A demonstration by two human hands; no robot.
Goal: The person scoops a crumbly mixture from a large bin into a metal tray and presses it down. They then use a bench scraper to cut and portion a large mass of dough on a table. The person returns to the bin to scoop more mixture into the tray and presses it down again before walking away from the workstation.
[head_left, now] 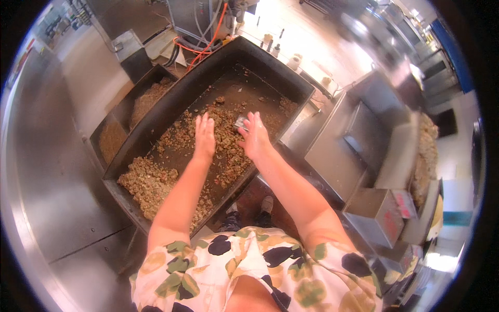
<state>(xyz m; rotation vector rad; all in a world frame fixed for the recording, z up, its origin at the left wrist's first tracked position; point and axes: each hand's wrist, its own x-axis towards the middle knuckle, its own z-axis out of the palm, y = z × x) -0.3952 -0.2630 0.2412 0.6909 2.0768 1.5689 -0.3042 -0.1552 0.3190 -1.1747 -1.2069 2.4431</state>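
Both my arms reach over a large dark rectangular pan point(171, 97) with raised walls. Loose, crumbly brown granola-like mix point(148, 182) is heaped in its near left part and scattered in clumps through the middle. My left hand point(205, 136) is open above the mix, its fingers stretched out together and nothing in them. To its right, my right hand point(254, 137) has a small shiny metal piece point(240, 122) between thumb and fingers. Most of that piece is hidden, so its kind cannot be told. The hands are apart, with mix showing between them.
Along the pan's left side stand bins of brown crumbs point(149, 104). Cables with an orange hose point(214, 36) hang behind its far wall. Bottles point(275, 50) stand beyond. To the right are a metal tray point(358, 136) and a metal box point(375, 216). My shoes point(266, 204) show below the pan.
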